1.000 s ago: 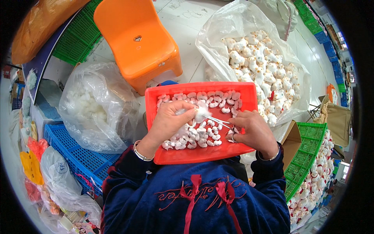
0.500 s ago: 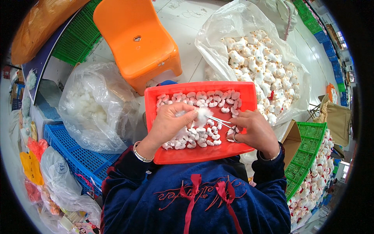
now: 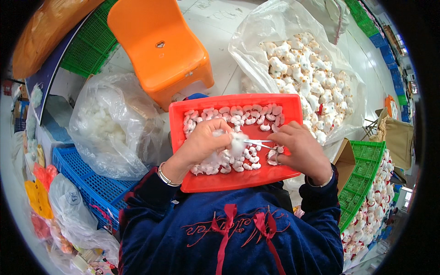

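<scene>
My left hand [image 3: 205,141] is closed in a pinch over the red tray [image 3: 233,184], with white stuffing [image 3: 238,147] at its fingertips. Whether a small fabric piece is also in that pinch is hidden by the fingers. Slim silver forceps [image 3: 259,142] with ring handles are in my right hand [image 3: 300,149]. Their tips reach into the fluff beside my left fingers. Small white stuffed pieces [image 3: 236,111], rounded and bean-like, lie along the tray's far side and in heaps under my hands.
A clear bag of loose stuffing [image 3: 103,126] stands left, above a blue crate [image 3: 98,185]. An orange chair [image 3: 165,55] is ahead. Right of it sits a big bag of white plush toys [image 3: 305,78]; a green crate [image 3: 362,183] and more plush toys [image 3: 371,220] lie nearer on the right.
The forceps' jaws, spread apart earlier, now look nearer together, with their tips in the stuffing. The tuft has shifted slightly down, closer to my left fingertips.
</scene>
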{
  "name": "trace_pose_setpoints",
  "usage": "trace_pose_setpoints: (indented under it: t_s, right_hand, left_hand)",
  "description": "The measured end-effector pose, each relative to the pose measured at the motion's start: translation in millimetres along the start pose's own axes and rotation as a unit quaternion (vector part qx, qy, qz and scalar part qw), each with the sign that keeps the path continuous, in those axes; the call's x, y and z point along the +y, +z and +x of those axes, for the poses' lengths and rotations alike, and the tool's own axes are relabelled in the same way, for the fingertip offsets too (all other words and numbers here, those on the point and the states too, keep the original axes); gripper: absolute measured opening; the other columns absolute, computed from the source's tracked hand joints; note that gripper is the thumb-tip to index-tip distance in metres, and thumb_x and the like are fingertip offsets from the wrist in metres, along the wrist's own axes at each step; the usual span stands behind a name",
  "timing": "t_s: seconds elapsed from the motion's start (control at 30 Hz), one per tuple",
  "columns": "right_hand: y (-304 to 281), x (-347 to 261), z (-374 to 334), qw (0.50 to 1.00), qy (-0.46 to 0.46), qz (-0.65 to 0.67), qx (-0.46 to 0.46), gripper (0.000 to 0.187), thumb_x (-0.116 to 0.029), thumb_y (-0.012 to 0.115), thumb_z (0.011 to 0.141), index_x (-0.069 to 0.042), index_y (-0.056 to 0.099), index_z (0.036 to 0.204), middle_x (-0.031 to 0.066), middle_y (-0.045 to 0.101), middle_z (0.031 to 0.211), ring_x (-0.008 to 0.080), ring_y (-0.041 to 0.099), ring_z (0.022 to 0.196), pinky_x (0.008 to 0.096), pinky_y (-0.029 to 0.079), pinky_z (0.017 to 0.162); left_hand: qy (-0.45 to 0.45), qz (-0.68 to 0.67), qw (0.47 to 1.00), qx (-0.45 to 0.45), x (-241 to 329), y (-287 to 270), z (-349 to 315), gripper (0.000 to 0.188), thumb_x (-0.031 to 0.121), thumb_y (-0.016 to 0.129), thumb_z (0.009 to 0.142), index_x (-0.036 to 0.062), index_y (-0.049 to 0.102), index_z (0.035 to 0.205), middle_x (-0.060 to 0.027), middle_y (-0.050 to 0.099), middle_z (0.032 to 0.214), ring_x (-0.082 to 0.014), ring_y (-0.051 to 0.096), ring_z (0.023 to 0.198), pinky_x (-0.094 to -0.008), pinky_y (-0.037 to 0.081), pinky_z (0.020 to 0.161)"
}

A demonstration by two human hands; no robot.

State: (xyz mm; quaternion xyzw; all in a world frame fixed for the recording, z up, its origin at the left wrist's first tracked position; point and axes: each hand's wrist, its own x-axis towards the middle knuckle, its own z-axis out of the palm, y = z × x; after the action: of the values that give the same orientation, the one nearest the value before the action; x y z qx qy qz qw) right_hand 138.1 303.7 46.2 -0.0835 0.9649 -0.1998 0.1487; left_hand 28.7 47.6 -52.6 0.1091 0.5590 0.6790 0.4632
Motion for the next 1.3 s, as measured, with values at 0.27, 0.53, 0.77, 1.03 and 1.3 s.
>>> trace_pose_setpoints:
  t_s: [0.27,0.53,0.77,1.03,1.3]
  right_hand:
    - [-0.1,-6.1,1.6,0.993,-0.025,-0.048,0.104,0.054,-0.019,0.086,0.065,-0.009,0.071,0.116,0.0072,0.064,0.103,0.0292,0.058,0.107,0.0443,0.045,0.089]
    - [-5.9,-3.4,1.2,0.999,0.002,-0.049,0.011,0.030,-0.021,0.081,0.072,-0.012,0.073,0.100,0.0053,0.066,0.089,0.0271,0.064,0.095,0.0434,0.045,0.080]
    - [-9.2,-5.8,4.1,0.997,-0.019,-0.060,-0.040,0.034,-0.022,0.082,0.073,-0.011,0.072,0.103,0.0070,0.066,0.089,0.0280,0.065,0.096,0.0434,0.046,0.082]
    - [-13.0,-6.7,-4.5,0.994,-0.016,-0.060,0.090,0.058,-0.017,0.085,0.068,-0.009,0.068,0.122,0.0095,0.063,0.111,0.0309,0.057,0.111,0.0447,0.046,0.094]
    - [-8.4,-7.2,1.8,0.995,-0.006,-0.095,0.036,0.044,-0.018,0.083,0.069,-0.011,0.072,0.111,0.0054,0.066,0.098,0.0275,0.061,0.102,0.0430,0.045,0.086]
  left_hand:
    - [-0.006,-0.161,0.987,0.020,-7.9,-2.0,-0.7,0.007,0.010,0.065,0.096,0.0059,0.064,0.101,-0.0023,0.067,0.084,-0.0058,0.055,0.066,-0.0221,0.046,0.061]
    - [0.059,-0.076,0.995,0.029,-7.6,-1.0,-3.4,0.013,0.011,0.069,0.100,0.0006,0.073,0.107,-0.0022,0.070,0.089,-0.0042,0.058,0.070,-0.0212,0.048,0.064]
    - [0.046,0.032,0.998,0.025,-2.7,10.7,-6.6,0.011,0.008,0.069,0.098,0.0002,0.073,0.105,-0.0014,0.068,0.084,-0.0047,0.060,0.068,-0.0206,0.049,0.062]
    - [0.001,-0.121,0.990,0.072,-18.0,-7.2,0.3,0.009,0.012,0.069,0.097,0.0039,0.069,0.101,-0.0016,0.070,0.090,-0.0037,0.059,0.074,-0.0208,0.048,0.064]
    - [0.039,-0.157,0.985,0.056,-14.9,1.3,-5.8,0.013,0.010,0.067,0.099,0.0019,0.070,0.108,-0.0020,0.070,0.092,-0.0049,0.059,0.074,-0.0213,0.049,0.065]
